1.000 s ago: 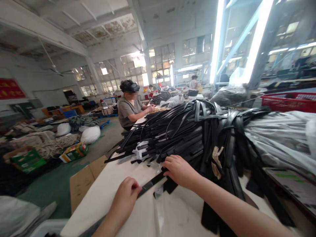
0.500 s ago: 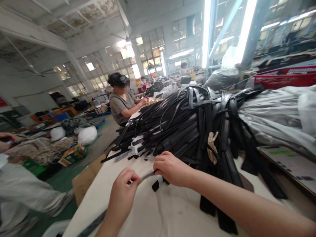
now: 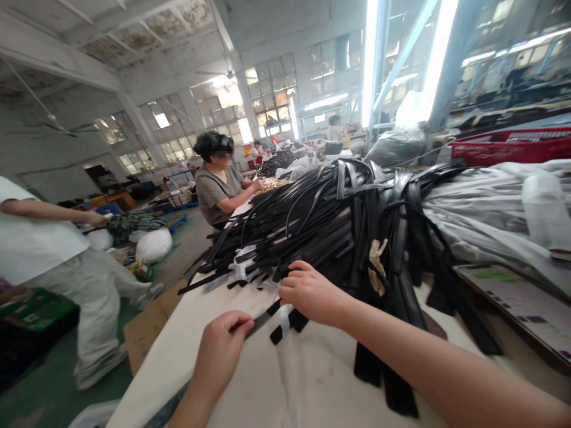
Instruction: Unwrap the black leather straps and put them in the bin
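Observation:
Between my two hands a short black strap is stretched over the white tabletop. My left hand pinches its near end between thumb and fingers. My right hand is closed at the far end, its fingertips partly hiding the strap. Just under my right hand, a translucent white strip crosses another small black piece and trails down the table. Beyond my hands lies a big heap of black straps, with crumpled clear wrapping at its near left edge.
Grey-white sheeting and a printed panel lie at the right, with a red crate behind. A seated co-worker works across the table. Another person stands at the left beside a cardboard box.
My left hand has moved slightly down, and more of the strap shows between my hands. The translucent strip shows more clearly. The person at the left has come further into view.

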The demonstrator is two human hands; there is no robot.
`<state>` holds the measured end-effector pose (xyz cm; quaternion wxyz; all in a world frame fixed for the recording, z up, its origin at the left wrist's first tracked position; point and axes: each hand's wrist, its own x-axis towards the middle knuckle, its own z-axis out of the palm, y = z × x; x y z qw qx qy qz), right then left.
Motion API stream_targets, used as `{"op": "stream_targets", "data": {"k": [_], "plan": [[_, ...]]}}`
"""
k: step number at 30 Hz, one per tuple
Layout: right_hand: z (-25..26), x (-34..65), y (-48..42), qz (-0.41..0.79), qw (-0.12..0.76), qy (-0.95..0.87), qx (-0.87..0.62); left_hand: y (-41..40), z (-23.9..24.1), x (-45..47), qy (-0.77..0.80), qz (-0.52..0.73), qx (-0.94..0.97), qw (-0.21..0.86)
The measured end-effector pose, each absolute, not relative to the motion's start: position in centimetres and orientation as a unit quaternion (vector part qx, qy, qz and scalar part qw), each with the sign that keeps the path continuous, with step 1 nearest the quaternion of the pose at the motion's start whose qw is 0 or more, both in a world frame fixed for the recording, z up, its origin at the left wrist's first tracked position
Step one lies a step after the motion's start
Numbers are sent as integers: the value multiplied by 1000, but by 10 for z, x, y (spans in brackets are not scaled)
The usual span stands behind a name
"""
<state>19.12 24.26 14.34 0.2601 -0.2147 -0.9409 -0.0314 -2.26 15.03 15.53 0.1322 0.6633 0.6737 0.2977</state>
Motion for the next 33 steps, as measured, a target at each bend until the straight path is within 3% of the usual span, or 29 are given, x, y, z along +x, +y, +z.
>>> {"op": "stream_targets", "data": {"k": [5, 13, 22, 28, 33], "plan": [[143, 187, 236, -34, 244, -950, -193, 151, 156, -2, 659, 303, 677, 127], [153, 209, 261, -49, 214, -923, -316, 146, 156, -28, 683, 290, 668, 53], [142, 184, 224, -28, 191, -954, -229, 147, 150, 6, 645, 263, 715, 58], [148, 195, 241, -53, 193, -939, -279, 145, 136, -7, 677, 234, 698, 19], [153, 201, 251, 14, 208, -922, -327, 148, 136, -11, 691, 194, 696, -11]]}}
